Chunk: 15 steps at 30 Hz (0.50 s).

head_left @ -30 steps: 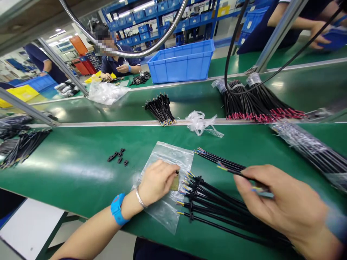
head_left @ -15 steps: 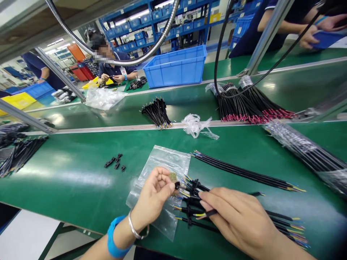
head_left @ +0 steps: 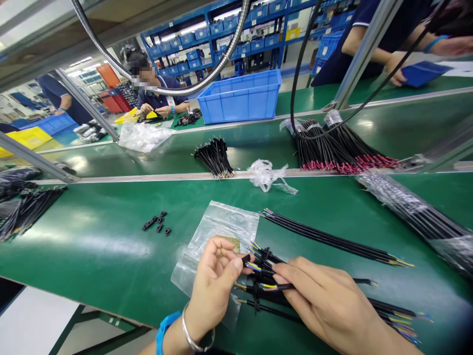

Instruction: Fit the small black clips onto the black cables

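While the left hand [head_left: 216, 281] pinches a small black part [head_left: 246, 260] in the head view, the right hand [head_left: 328, 293] has its grip closed on a black cable [head_left: 267, 272] above the table [head_left: 111, 276]. The step seems to be fitting part to cable; that likely calls for gathering and lining up the wire tips. The cable looks slim, blue and yellow wires poking out.
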Tool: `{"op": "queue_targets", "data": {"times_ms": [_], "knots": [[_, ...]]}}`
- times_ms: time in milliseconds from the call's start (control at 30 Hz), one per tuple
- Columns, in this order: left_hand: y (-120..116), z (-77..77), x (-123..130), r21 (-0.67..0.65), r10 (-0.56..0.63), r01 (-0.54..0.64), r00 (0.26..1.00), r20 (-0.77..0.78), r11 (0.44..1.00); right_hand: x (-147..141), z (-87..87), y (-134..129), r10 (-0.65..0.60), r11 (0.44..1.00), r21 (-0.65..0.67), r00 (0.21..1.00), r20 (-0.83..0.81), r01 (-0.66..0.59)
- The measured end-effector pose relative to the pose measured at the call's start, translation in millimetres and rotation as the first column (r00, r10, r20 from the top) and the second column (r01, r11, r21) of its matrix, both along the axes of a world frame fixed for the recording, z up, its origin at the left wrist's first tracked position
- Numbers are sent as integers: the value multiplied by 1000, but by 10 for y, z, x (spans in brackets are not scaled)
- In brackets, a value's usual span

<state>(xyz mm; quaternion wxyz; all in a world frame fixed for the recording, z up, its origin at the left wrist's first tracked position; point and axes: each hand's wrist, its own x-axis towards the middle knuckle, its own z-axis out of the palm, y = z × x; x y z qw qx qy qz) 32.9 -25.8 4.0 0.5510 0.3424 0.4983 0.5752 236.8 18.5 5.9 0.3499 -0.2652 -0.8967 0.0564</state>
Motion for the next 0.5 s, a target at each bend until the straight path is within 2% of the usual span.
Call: {"op": "queue_targets", "data": {"times_ms": [167,300,500], "knots": [[-47,29,39,39,27,-20,983,-179,999,24,-8,-18,-12,1000,-14,1000,-4,11],[-109,-22,12,98,12,23,939,-344,995,30,-21,-18,-41,999,-33,998,-49,39],[-165,-83,-7,142,-16,93,884,-468,986,16,-2,-38,-75,997,-34,989,-123,72]]}}
